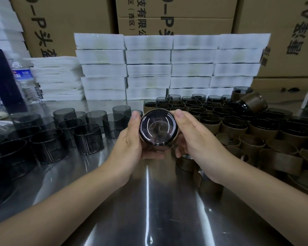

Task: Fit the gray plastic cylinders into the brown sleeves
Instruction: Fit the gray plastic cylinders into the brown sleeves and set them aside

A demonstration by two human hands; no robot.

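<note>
Gray cylinder (158, 127) in brown sleeve (158, 110), ctr: gripped by L hand (132, 139) + R hand (194, 139), fingers curled round. Bare cylinders (88, 138) left; sleeved units (235, 125) far right.

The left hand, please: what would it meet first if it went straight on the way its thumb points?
Probably the bare gray cylinder standing just beyond the thumb tip; the left hand itself grips the sleeved cylinder. Depth is unclear.
</note>
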